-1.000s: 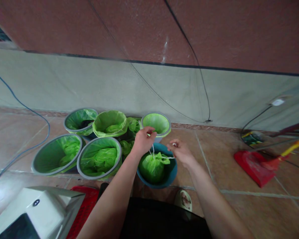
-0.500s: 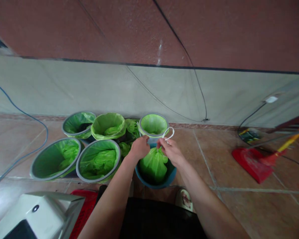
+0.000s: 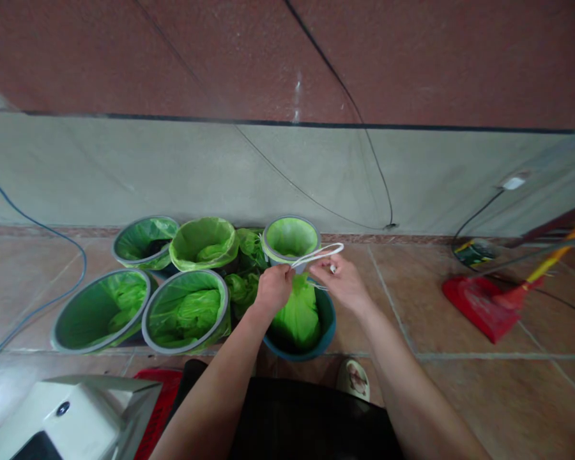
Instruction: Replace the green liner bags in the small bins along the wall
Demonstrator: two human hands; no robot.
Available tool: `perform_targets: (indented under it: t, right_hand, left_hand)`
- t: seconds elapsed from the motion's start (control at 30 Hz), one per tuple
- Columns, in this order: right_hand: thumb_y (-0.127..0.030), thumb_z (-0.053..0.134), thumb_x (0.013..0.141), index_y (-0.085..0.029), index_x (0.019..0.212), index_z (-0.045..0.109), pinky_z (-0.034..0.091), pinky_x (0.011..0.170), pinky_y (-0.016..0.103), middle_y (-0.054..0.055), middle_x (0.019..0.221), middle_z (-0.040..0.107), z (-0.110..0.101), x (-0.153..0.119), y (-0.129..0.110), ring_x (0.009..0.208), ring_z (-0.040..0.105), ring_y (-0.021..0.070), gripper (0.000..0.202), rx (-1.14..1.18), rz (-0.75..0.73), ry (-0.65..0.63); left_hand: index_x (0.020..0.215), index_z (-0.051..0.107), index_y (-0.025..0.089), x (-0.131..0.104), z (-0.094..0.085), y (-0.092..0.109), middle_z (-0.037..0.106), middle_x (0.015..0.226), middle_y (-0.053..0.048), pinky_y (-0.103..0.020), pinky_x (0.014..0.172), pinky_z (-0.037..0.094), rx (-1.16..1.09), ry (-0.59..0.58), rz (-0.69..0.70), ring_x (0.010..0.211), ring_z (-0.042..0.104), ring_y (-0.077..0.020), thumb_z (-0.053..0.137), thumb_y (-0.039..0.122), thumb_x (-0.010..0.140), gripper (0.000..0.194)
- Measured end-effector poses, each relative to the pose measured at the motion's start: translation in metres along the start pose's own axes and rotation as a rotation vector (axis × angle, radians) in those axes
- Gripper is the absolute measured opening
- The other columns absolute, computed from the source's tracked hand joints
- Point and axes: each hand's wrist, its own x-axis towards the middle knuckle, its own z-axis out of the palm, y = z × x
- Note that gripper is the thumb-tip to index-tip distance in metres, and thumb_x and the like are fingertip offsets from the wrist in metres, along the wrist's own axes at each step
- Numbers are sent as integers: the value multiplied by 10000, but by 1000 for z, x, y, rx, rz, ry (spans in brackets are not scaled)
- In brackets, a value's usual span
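Note:
A green mesh-like bag [image 3: 296, 316] stands bunched at the neck inside a blue bucket [image 3: 329, 335] in front of me. My left hand [image 3: 275, 287] is closed at the top left of the bag, pinching a white drawstring [image 3: 319, 254]. From those fingers the doubled cord stretches rightward in a long loop. My right hand [image 3: 341, 280] is beside the bag's neck with curled fingers around part of the cord. A small white piece shows between its fingers, and thin cord strands hang under them. The exact grip is partly hidden.
To the left stand several grey-rimmed bins [image 3: 186, 348] lined with green bags. Another lined bin [image 3: 292, 236] is behind the bucket. A white machine [image 3: 86, 415] and a red crate [image 3: 160, 409] are at lower left, a red dustpan [image 3: 479, 306] at right.
The white cord loop, upright by my right hand before, now stretches from my left fingers to the right. My left hand has closed on it, and my right hand has shifted slightly right.

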Motion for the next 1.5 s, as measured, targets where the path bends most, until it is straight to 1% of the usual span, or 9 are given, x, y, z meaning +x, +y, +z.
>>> perform_targets:
  t: [0.07, 0.17, 0.43, 0.7, 0.8, 0.97, 1.17, 1.37, 1.5]
  right_hand:
    - [-350, 753, 645, -228, 834, 662, 376, 626, 296, 44, 768, 654, -11, 0, 12, 689, 557, 181, 243, -391, 58, -29]
    - [-270, 799, 582, -221, 558, 603, 341, 594, 316, 36, 570, 569, -16, -4, 23, 566, 505, 179, 203, -690, 239, -249]
    - [-431, 464, 886, -171, 718, 618, 312, 508, 228, -26, 546, 506, -19, -16, 2, 512, 428, 100, 346, -164, -14, -573]
    - [-234, 617, 789, -138, 842, 711, 387, 615, 270, 117, 883, 705, -9, -11, 16, 760, 615, 207, 144, -894, 208, -566]
    - [-176, 622, 759, -168, 911, 725, 424, 655, 255, 97, 942, 719, -4, -10, 21, 824, 645, 211, 183, -881, 137, -612]
    - [-100, 595, 741, -147, 950, 733, 462, 707, 300, 156, 995, 716, -5, -9, 22, 897, 671, 269, 255, -945, 225, -546]
    - [-140, 582, 750, -175, 840, 757, 460, 740, 350, 147, 943, 730, -10, -10, 22, 877, 675, 288, 199, -949, 209, -533]
    - [-175, 505, 815, -174, 779, 732, 402, 648, 250, 54, 767, 720, -6, -8, 19, 713, 628, 159, 230, -612, -24, -476]
    - [-233, 498, 854, -208, 928, 731, 431, 729, 264, 35, 901, 739, 0, -8, 11, 804, 642, 164, 246, -407, -129, -416]
  left_hand:
    - [691, 644, 190, 2, -2, -4, 634, 658, -34, -245, 636, 379, -1, 11, -31, 653, 567, -158, 468, 307, 908, 303]
    - [660, 630, 187, 3, 2, -5, 581, 597, -18, -233, 607, 357, -15, 9, -54, 617, 528, -143, 476, 291, 902, 305]
    - [679, 655, 138, 11, 9, -1, 479, 545, 33, -207, 548, 322, -362, 13, -19, 545, 416, -97, 462, 339, 899, 355]
    - [654, 683, 148, 6, 27, -14, 668, 731, -69, -269, 726, 421, -5, -245, -28, 756, 596, -179, 520, 208, 855, 265]
    - [660, 690, 144, 5, 37, -14, 674, 721, -82, -284, 752, 437, -26, -277, -29, 771, 615, -194, 541, 200, 845, 245]
    - [699, 697, 118, 8, 40, -13, 642, 635, -56, -267, 655, 455, -149, -310, -53, 668, 612, -167, 503, 233, 882, 290]
    - [911, 681, 93, 4, 50, -10, 696, 767, -64, -187, 489, 430, -445, -335, -120, 573, 627, -103, 388, 183, 913, 307]
    - [731, 675, 105, 8, 56, -18, 591, 523, -18, -203, 430, 374, -370, -340, -92, 429, 518, -102, 456, 250, 891, 307]
    - [720, 687, 119, 6, 56, -18, 654, 630, -59, -255, 608, 478, -226, -338, 33, 627, 622, -168, 509, 236, 859, 255]
